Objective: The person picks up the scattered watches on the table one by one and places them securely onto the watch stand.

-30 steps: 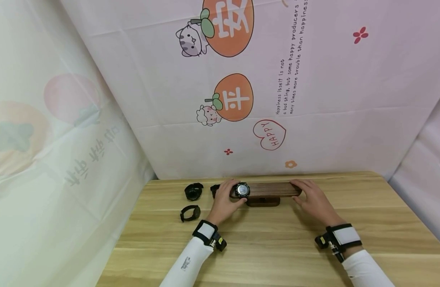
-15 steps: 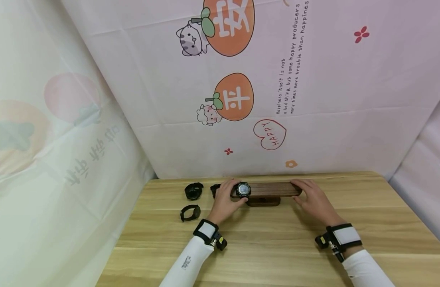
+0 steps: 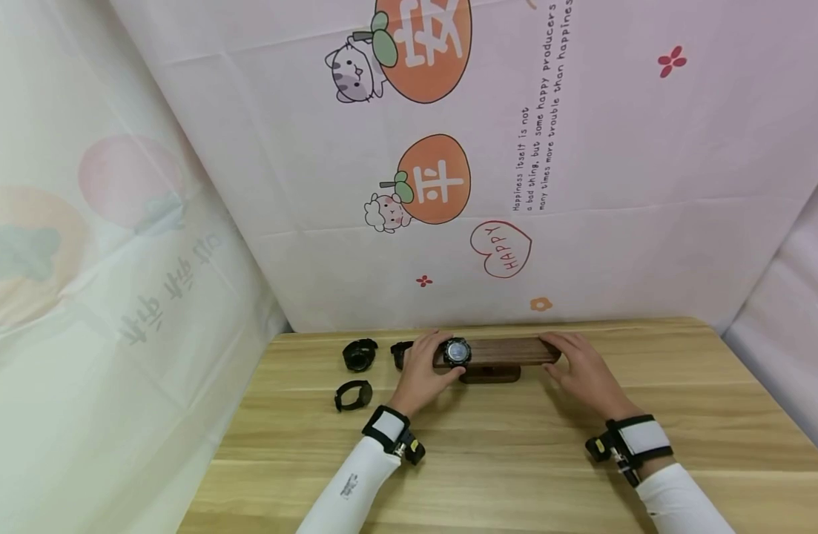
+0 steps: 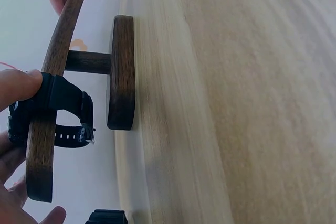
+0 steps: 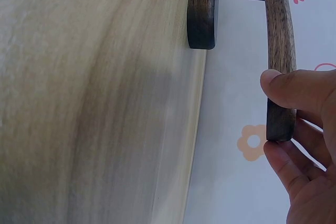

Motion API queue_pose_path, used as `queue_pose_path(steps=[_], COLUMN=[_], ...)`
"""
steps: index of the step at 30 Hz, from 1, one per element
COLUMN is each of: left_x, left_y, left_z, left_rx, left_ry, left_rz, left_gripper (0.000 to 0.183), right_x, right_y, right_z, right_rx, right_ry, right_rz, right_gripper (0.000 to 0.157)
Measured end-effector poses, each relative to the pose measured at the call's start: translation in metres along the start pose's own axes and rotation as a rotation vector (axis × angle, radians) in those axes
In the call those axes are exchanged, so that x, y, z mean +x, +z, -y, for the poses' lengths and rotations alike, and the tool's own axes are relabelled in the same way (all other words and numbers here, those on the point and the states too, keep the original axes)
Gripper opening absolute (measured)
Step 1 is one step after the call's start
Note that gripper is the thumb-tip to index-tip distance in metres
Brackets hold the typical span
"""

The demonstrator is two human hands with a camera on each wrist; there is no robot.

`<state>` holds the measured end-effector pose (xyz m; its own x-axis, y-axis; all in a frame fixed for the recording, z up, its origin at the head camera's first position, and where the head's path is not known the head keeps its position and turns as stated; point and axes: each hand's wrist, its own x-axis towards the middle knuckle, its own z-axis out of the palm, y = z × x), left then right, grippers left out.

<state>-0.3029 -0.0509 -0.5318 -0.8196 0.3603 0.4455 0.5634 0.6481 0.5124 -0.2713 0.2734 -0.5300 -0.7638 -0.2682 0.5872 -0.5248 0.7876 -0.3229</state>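
A dark wooden watch stand (image 3: 509,351) has a long crossbar on a short post over its base (image 4: 122,77). Looped round the left part of the bar is a black watch (image 3: 457,351), its round dial facing up in the head view; its buckled strap (image 4: 74,136) hangs below the bar. My left hand (image 3: 423,377) holds this watch, thumb against its near side and fingers on the far side. At the bar's other end, my right hand (image 3: 585,377) grips the wood (image 5: 281,40) between thumb and fingers.
Left of the stand lie a black watch (image 3: 360,356) and another below it (image 3: 354,396). A third black watch (image 3: 400,354) is partly hidden behind my left hand. The wooden table (image 3: 502,460) meets a printed cloth backdrop (image 3: 602,222) at its far edge.
My left hand and the watch have slid a little to the right along the bar, showing more of its left end. My right hand has kept its place.
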Motion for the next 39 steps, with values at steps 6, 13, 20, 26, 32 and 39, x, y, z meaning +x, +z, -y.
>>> queue_pose_path(steps=[6, 13, 20, 26, 32, 39], left_x=[0.0017, 0.0035, 0.0046, 0.005, 0.0051, 0.0058], left_y=[0.002, 0.0051, 0.0065, 0.0066, 0.0074, 0.01], left_z=[-0.0033, -0.0039, -0.0052, -0.0075, -0.007, -0.0053], left_rx=[0.001, -0.003, 0.005, 0.006, 0.021, 0.011], left_ry=[0.012, 0.031, 0.042, 0.047, 0.032, 0.041], left_rz=[-0.001, -0.003, -0.006, -0.001, 0.012, 0.005], left_gripper=[0.066, 0.066, 0.066, 0.065, 0.065, 0.065], right_x=[0.0004, 0.0004, 0.0001, 0.0, -0.0001, 0.0], right_y=[0.0005, 0.0009, 0.0009, 0.0011, 0.0006, 0.0007], right_z=[-0.0011, -0.0019, -0.0017, -0.0021, -0.0016, -0.001], right_rx=[0.001, 0.0, 0.004, 0.004, 0.007, 0.013], right_ry=[-0.005, -0.003, 0.002, -0.001, -0.004, -0.001], right_rz=[-0.008, -0.005, -0.009, -0.011, -0.013, -0.013], right_gripper=[0.061, 0.06, 0.06, 0.06, 0.06, 0.061])
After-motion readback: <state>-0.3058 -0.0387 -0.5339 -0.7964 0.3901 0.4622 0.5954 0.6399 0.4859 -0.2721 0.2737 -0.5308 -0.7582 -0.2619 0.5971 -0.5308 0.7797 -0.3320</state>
